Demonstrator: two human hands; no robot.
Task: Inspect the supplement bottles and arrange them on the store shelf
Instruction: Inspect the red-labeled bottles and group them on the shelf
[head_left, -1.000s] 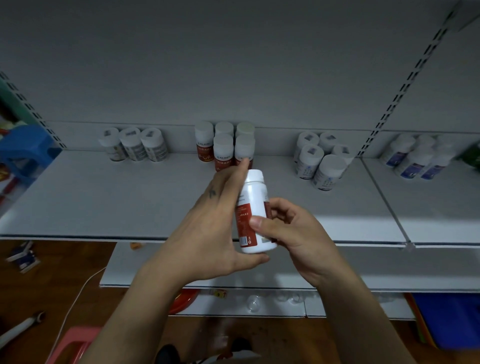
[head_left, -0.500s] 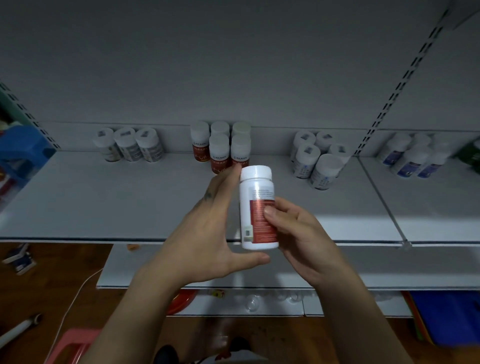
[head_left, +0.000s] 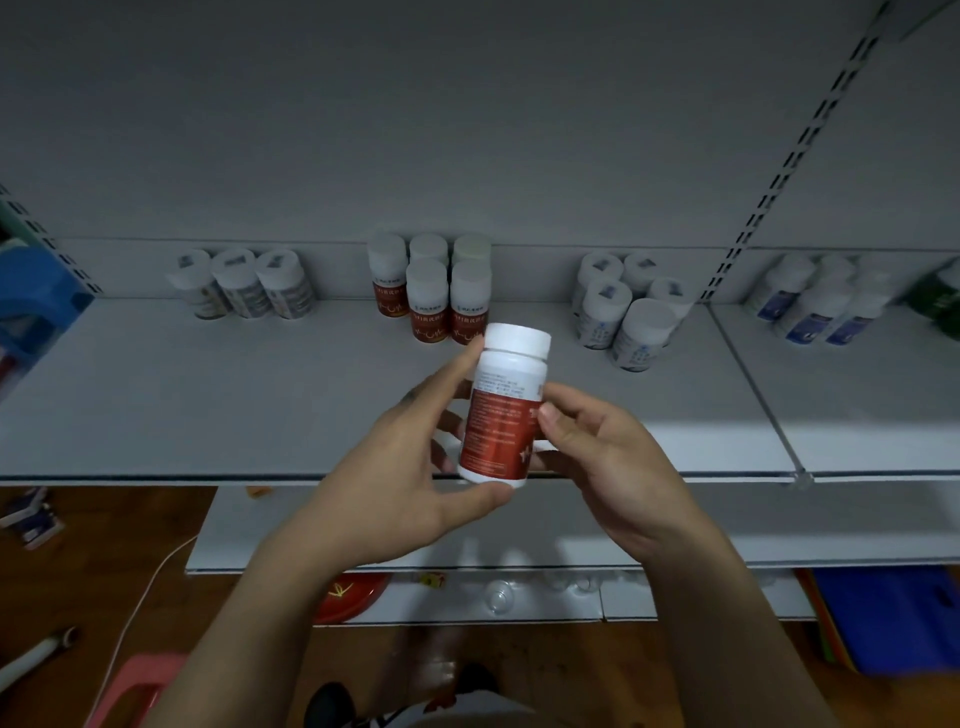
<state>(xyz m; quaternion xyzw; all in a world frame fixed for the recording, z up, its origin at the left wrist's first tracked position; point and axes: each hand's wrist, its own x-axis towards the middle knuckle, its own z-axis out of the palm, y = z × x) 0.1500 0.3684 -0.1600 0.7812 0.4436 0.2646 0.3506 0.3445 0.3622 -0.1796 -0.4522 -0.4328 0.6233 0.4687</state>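
Both your hands grip the bottle (head_left: 501, 410): left hand (head_left: 410, 467) cradles its base and side, right hand (head_left: 608, 457) pinches the label. It stands near upright, cap up, at frame centre over the shelf (head_left: 208, 405) edge; the red-label group (head_left: 428, 296) sits just above, nearer your left hand.

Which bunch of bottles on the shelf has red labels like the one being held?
The middle bunch, right behind the held bottle. Its labels are red; the left bunch looks greyish, and the bunches on the right show blue.
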